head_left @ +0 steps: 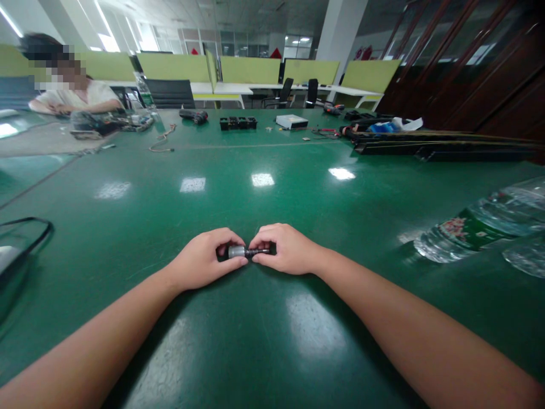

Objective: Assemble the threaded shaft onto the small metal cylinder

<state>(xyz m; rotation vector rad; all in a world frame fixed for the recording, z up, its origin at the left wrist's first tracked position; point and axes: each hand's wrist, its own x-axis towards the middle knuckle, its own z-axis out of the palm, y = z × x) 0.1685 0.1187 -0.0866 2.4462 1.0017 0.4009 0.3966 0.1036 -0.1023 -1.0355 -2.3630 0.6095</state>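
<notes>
A small metal part [237,251], a silvery cylinder with a dark threaded or spring-like shaft [255,251], lies level just above or on the green table [238,204]. My left hand [208,255] is closed round the cylinder end, its thumb below and fingers above. My right hand [285,250] pinches the shaft between thumb and fingers, its tip pointing toward the palm. The fingertips of both hands nearly meet at the middle of the part. Whether the part rests on the table cannot be made out.
Plastic bottles [472,230] lie at the right. A black cable [40,238] is at the left edge. Across the far side are a black module [238,123], a white box [292,121], tools and long black bars [426,146]. A person [76,91] sits far left.
</notes>
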